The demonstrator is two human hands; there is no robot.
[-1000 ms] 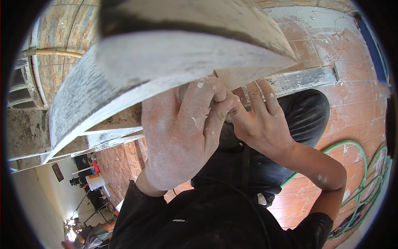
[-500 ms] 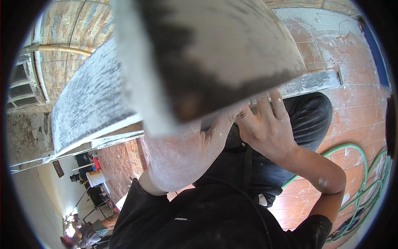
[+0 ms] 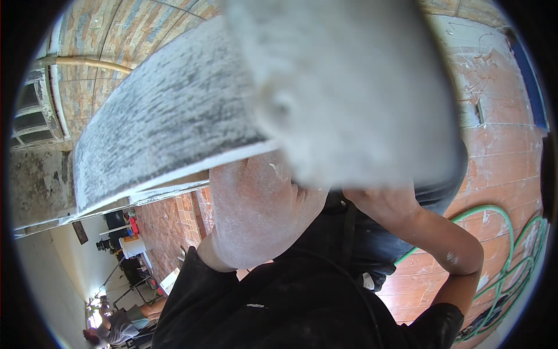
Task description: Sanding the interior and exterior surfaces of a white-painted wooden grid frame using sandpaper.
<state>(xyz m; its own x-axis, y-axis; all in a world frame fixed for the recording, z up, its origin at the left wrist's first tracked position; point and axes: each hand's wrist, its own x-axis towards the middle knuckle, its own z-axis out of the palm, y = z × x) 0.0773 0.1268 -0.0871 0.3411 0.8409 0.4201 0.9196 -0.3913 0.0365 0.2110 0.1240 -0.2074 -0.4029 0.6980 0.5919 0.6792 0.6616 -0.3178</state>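
Note:
A thick block (image 3: 360, 99), grey-white and dusty, fills the upper middle close to me and is blurred. One small round dark dent shows on its face. My left hand (image 3: 261, 189), coated in pale dust, reaches up to the block's lower edge, its fingers hidden behind it. Beside it on the right, my right hand (image 3: 381, 200) is bent up under the same edge; its fingers are covered too. Both hands hold the block up from below. Behind it, a long curved-looking panel (image 3: 168, 110) with streaky grey and white dust stretches leftward above my left wrist.
A green hose (image 3: 503, 262) lies coiled on the reddish tiled floor (image 3: 494, 168) at right. My bent knee in dark trousers is beneath the block. At lower left are a white bucket (image 3: 132, 246) and another person (image 3: 125, 326). A stone-patterned wall (image 3: 128, 29) stands behind.
The block has turned and shifted right and down, so its dark-edged face no longer shows and a pale face does. It now covers my fingers. More of the long panel is visible.

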